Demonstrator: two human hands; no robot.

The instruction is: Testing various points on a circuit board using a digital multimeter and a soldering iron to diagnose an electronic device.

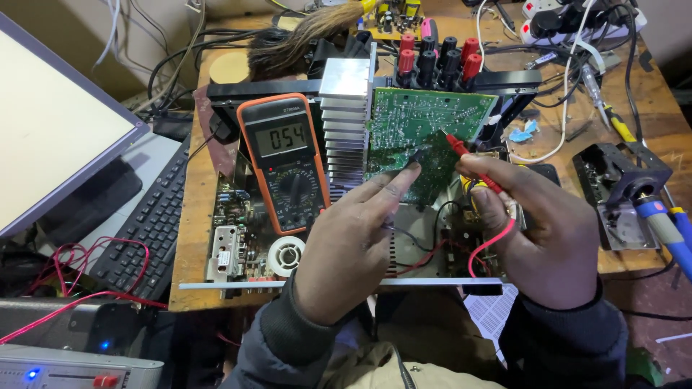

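A green circuit board (414, 122) stands tilted up inside an opened amplifier chassis (238, 230), beside a silver finned heatsink (347, 122). My left hand (353, 245) pinches a black test probe (412, 157) whose tip touches the board's lower middle. My right hand (540, 230) holds a red test probe (468, 155) with its tip on the board a little to the right; its red lead (490, 248) loops below. An orange multimeter (283, 162) leans upright on the chassis to the left, its display lit.
A monitor (50, 122) and black keyboard (148, 223) sit at the left. Red and black binding posts (436, 57) line the chassis back. A blue-handled soldering iron (667, 223) rests in its stand (620, 187) at right. Cables and a power strip (577, 21) crowd the back.
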